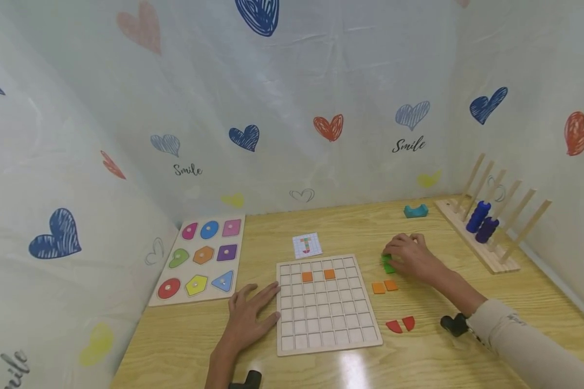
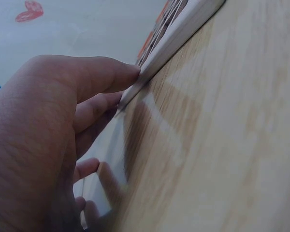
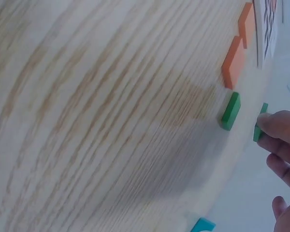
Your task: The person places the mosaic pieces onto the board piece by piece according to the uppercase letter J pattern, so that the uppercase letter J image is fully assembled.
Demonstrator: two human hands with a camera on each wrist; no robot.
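A wooden grid board (image 1: 321,351) lies on the table with two orange square tiles (image 1: 307,277) in its upper rows. My left hand (image 1: 245,319) rests at the board's left edge; in the left wrist view its fingertips touch the rim. To the board's right, my right hand (image 1: 411,258) pinches a green tile (image 3: 256,134) between thumb and fingers, seen raised in the right wrist view. Another green tile (image 3: 231,111) lies on the table below it. Two loose orange tiles (image 1: 378,288) and two red quarter-round pieces (image 1: 394,326) lie nearer me.
A small pattern card (image 1: 307,246) lies behind the board. At the left is a shape puzzle (image 1: 199,262) with knobbed pieces. A peg stand (image 1: 496,259) with blue and purple pieces stands at the right, and a teal curved block (image 1: 416,211) sits at the back.
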